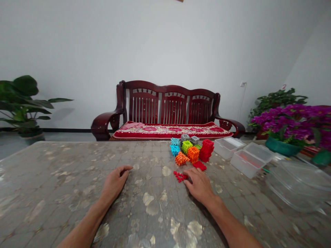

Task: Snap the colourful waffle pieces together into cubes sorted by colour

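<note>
My right hand [198, 183] has its thumb and fingertips closed at the end of a small red knobbly interlocking piece [179, 176], which lies low at the tabletop. Just beyond that hand is a flat red piece [200, 166]. Behind it stand blocks built from such pieces: a tall red one [207, 150], an orange one [193, 154], another orange one [182, 158], a lime green one [186, 147], a blue one [175, 150] and grey ones [184, 138]. My left hand [115, 181] rests on the table with nothing in it, thumb and forefinger apart.
Clear plastic boxes [245, 163] stand right of the blocks, one with red-orange contents. A large clear container [297, 186] sits nearer me. Purple flowers in a teal pot [283, 147] are at the right. Past the patterned table [85, 165] is a wooden bench [172, 103].
</note>
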Action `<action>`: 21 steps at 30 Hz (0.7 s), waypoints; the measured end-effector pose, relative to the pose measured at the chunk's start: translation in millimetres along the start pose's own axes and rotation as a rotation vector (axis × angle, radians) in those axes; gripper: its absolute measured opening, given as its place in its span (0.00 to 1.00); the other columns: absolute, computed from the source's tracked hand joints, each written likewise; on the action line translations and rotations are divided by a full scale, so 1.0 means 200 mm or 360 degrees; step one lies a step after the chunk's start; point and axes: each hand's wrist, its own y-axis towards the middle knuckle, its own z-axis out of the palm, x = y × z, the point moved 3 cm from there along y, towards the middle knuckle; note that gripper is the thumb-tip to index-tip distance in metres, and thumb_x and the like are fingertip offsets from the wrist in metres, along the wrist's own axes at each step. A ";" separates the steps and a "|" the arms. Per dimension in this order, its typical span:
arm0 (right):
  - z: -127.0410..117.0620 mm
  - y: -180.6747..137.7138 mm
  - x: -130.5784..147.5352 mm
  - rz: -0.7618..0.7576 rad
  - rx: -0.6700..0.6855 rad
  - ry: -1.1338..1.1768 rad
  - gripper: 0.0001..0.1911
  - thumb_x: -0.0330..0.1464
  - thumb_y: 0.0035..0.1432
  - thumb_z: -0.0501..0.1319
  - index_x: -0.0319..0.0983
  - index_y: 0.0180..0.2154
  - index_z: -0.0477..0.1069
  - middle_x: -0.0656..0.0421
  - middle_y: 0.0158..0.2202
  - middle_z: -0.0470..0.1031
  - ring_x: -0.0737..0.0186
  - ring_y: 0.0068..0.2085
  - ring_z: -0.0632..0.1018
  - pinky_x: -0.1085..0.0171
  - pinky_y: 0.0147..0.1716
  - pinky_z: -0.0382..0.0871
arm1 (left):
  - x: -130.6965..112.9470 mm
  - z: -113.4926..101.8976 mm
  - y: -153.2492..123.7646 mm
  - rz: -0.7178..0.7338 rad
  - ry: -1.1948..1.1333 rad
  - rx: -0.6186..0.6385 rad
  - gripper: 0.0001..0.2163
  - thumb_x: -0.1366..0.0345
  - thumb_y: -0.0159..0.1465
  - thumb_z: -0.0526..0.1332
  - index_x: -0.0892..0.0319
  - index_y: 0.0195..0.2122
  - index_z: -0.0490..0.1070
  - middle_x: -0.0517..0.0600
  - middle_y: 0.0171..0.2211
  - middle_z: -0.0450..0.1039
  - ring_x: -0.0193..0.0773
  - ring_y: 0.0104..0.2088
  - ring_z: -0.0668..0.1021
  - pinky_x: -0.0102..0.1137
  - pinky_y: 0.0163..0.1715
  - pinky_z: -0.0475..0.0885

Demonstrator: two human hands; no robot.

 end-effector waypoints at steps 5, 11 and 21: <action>0.02 0.03 -0.01 -0.0016 0.0050 -0.0100 0.08 0.34 0.62 0.61 0.44 0.42 0.78 0.56 0.43 0.76 0.55 0.46 0.74 0.60 0.45 0.63 | 0.00 0.00 0.00 0.0008 0.0006 0.0021 0.18 0.58 0.59 0.52 0.55 0.43 0.78 0.49 0.42 0.82 0.42 0.44 0.81 0.32 0.46 0.72; 0.01 0.02 -0.05 -0.0066 -0.0001 -0.0101 0.06 0.33 0.62 0.61 0.42 0.39 0.76 0.56 0.41 0.76 0.56 0.45 0.74 0.61 0.44 0.63 | 0.00 0.00 0.01 0.0020 0.0021 0.0009 0.18 0.59 0.59 0.52 0.55 0.42 0.79 0.49 0.41 0.82 0.42 0.43 0.81 0.32 0.45 0.72; -0.13 0.04 -0.44 0.0272 -0.0258 -0.0348 0.11 0.32 0.63 0.58 0.41 0.44 0.77 0.54 0.44 0.77 0.54 0.47 0.73 0.60 0.47 0.62 | -0.01 0.00 0.01 0.0020 0.0018 0.0006 0.17 0.58 0.58 0.53 0.54 0.41 0.79 0.48 0.41 0.83 0.42 0.43 0.81 0.31 0.46 0.72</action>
